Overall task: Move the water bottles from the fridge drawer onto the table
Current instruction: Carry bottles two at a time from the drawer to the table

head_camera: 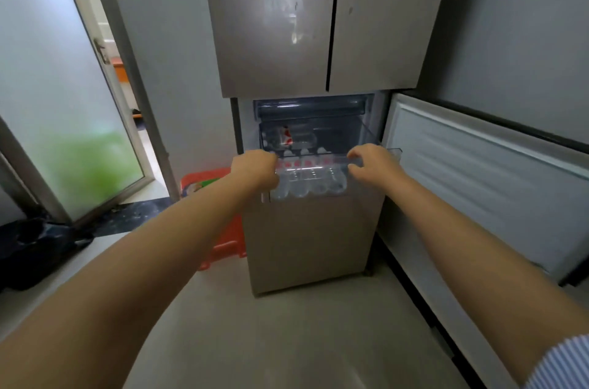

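A clear plastic fridge drawer (366,136) sticks out of the open middle compartment of a beige fridge (274,38). Several clear water bottles (310,178) with red-and-white labels lie side by side behind the drawer's front wall. One more bottle with a red label (286,136) lies deeper inside. My left hand (255,167) grips the left end of the drawer's front rim. My right hand (371,164) curls over the right end of the same rim. No table is in view.
The compartment door (478,172) hangs open to the right, its white inner side facing me. An orange stool or crate (223,242) stands left of the fridge. A frosted glass door (57,101) stands ajar at left. A dark bag (35,248) lies on the floor at left.
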